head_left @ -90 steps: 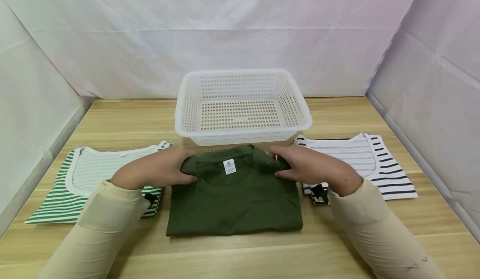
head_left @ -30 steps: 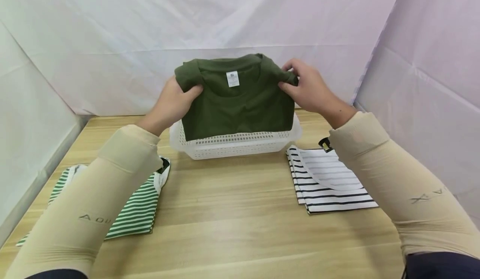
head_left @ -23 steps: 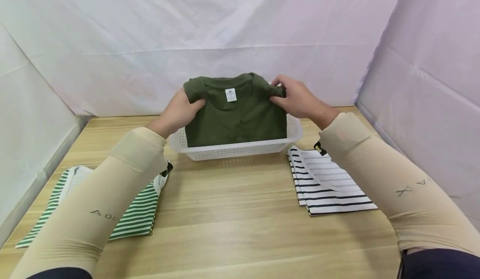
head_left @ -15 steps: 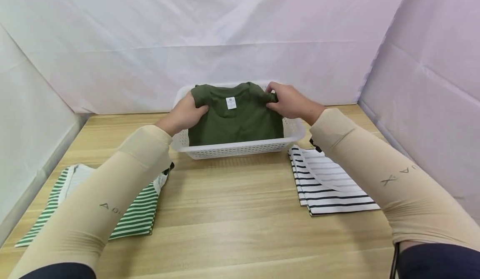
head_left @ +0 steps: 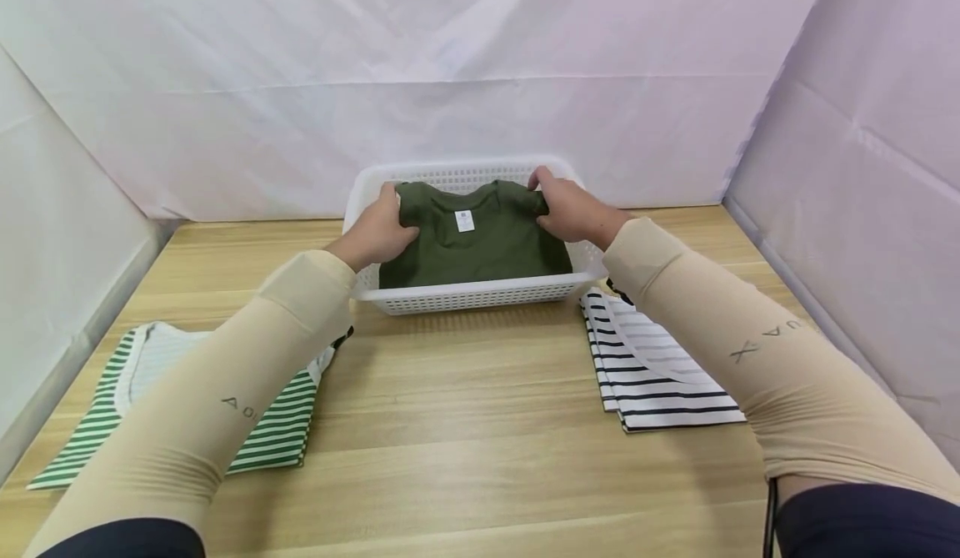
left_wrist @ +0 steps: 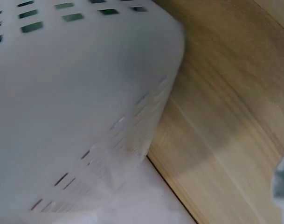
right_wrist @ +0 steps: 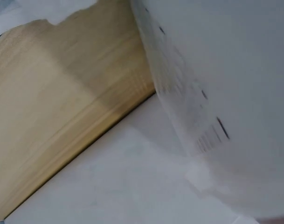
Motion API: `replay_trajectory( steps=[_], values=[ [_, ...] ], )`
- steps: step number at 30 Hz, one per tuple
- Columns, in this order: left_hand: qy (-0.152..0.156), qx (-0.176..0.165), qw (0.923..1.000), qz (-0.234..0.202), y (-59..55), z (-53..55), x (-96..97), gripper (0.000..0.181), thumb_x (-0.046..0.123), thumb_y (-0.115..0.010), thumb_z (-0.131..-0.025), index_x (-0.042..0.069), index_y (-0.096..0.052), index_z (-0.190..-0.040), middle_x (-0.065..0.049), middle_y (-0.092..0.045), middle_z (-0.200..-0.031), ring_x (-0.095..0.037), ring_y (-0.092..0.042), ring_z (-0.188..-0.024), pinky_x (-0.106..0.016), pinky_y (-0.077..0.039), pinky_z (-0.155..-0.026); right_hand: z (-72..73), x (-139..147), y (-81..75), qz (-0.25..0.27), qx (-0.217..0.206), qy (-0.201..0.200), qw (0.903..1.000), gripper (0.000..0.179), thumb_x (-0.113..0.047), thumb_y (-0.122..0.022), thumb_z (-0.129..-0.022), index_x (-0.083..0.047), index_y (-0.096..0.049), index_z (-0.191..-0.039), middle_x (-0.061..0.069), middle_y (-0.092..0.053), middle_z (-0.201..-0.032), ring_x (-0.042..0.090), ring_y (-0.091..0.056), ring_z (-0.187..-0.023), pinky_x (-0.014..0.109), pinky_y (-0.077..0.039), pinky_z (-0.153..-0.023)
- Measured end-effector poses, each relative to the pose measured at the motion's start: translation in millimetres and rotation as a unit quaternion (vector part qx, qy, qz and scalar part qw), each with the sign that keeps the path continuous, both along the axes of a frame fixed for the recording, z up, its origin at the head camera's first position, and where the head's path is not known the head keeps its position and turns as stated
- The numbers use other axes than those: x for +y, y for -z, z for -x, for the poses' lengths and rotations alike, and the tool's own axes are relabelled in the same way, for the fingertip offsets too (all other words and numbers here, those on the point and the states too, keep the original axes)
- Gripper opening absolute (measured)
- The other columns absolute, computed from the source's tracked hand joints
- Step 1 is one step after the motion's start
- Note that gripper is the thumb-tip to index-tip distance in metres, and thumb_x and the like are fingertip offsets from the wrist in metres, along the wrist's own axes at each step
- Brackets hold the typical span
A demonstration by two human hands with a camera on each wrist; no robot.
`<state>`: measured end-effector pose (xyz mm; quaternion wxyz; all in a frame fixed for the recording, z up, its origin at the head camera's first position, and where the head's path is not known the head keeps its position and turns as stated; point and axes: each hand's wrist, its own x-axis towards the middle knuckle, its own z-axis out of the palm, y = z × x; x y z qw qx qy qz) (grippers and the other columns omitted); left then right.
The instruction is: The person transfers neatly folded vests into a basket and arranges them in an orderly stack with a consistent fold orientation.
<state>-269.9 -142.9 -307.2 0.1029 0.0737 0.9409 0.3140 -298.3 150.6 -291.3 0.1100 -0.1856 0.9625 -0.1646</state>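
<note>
The dark green shirt (head_left: 487,253) lies inside the white basket (head_left: 480,295), neckline at the far side, white label (head_left: 464,221) showing. It looks light, soft and limp, apt to sag between supports, so its two shoulders seem the best holds. The left hand (head_left: 377,231) pinches one shoulder, the right hand (head_left: 570,209) the other, each grip with thumb opposing fingers. Outward on the bench (head_left: 465,458) lie a green-striped shirt (head_left: 281,429) and a black-striped shirt (head_left: 667,404).

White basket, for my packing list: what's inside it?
A dark green shirt with a white label. It hides most of the floor of the basket; anything beneath the shirt cannot be seen.
</note>
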Motion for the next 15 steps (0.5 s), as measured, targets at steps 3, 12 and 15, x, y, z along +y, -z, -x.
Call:
replay_trajectory(
  steps=[3, 12, 15],
  values=[
    [0.004, 0.021, 0.9996, 0.019, 4.9, 0.4, 0.8, 0.087, 0.013, -0.055, -0.1, 0.005, 0.01, -0.158, -0.03, -0.062, -0.117, -0.04, -0.065, -0.103, -0.047, -0.052, -0.09, 1.0, -1.6, 5.2, -0.009, 0.004, 0.002, 0.9999, 0.05, -0.003, -0.052, -0.099, -0.005, -0.03, -0.143, 0.026, -0.05, -0.13, 0.036, -0.052, -0.117, 0.048, -0.045, -0.094],
    [0.024, 0.043, 0.9963, 0.07, 12.2, -4.3, 0.6, 0.094, 0.004, -0.06, -0.096, 0.008, 0.01, -0.159, -0.017, -0.063, -0.08, -0.03, -0.062, -0.073, -0.041, -0.05, -0.077, -4.4, -9.1, 20.7, -0.036, -0.003, 0.023, 0.9991, 0.052, -0.002, -0.049, -0.1, -0.009, -0.033, -0.149, 0.028, -0.032, -0.144, 0.033, -0.054, -0.101, 0.044, -0.047, -0.086],
    [0.035, 0.036, 0.9949, 0.088, 13.3, -5.2, -1.0, 0.093, 0.0, -0.059, -0.094, 0.008, 0.006, -0.16, -0.025, -0.065, -0.106, -0.035, -0.064, -0.095, -0.046, -0.049, -0.089, -7.5, -10.2, 21.2, -0.05, -0.003, 0.015, 0.9986, 0.051, 0.0, -0.048, -0.099, -0.009, -0.036, -0.148, 0.028, -0.031, -0.145, 0.032, -0.055, -0.097, 0.042, -0.046, -0.084]
  ],
)
